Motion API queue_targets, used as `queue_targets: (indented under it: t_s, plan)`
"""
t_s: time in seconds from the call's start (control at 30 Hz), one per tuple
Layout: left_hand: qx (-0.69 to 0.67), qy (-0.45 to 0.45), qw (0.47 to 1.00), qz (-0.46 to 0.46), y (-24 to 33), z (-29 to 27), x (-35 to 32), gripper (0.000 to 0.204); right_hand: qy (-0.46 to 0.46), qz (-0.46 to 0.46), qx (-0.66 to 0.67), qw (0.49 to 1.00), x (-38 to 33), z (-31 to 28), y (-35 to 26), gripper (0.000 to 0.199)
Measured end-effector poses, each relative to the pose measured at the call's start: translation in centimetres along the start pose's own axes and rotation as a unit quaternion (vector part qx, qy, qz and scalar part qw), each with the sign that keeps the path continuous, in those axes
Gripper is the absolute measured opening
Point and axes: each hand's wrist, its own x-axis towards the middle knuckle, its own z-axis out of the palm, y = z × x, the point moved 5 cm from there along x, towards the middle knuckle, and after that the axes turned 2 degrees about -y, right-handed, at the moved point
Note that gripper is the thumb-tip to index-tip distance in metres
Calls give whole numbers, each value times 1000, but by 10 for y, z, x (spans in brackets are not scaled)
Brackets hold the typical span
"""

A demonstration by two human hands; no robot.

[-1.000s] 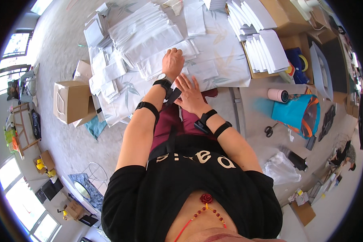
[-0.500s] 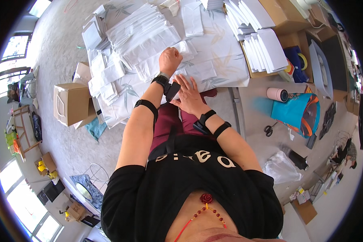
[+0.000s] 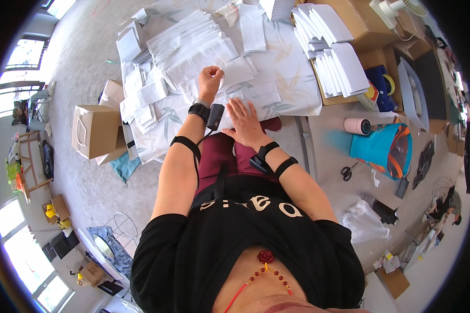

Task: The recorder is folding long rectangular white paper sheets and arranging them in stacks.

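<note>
White sheet (image 3: 268, 93) — under the right fingers (image 3: 239, 106)

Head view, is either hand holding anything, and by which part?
The right hand is spread flat at the table's near edge, gripping nothing. The left hand is curled by white sheets; whether it pinches one cannot be told.

The left arm (image 3: 176, 169) extends from lower left of centre to upper centre, where the left hand (image 3: 210, 84) has its fingers curled inward. The right arm (image 3: 304, 189) slants inward; the right hand (image 3: 246, 125) is palm down, fingers outstretched, slightly spread.
</note>
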Motion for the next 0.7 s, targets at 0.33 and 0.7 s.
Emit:
queue_targets:
  t_s: [0.33,0.7]
  plan:
    - [-392,39,919,28,16,-101,-73,6,-21,19,-23,999,5,9,-1,84]
    - [-294,106,947,69,46,-184,-185,4,184,-78,110,974,25,-80,-58,44]
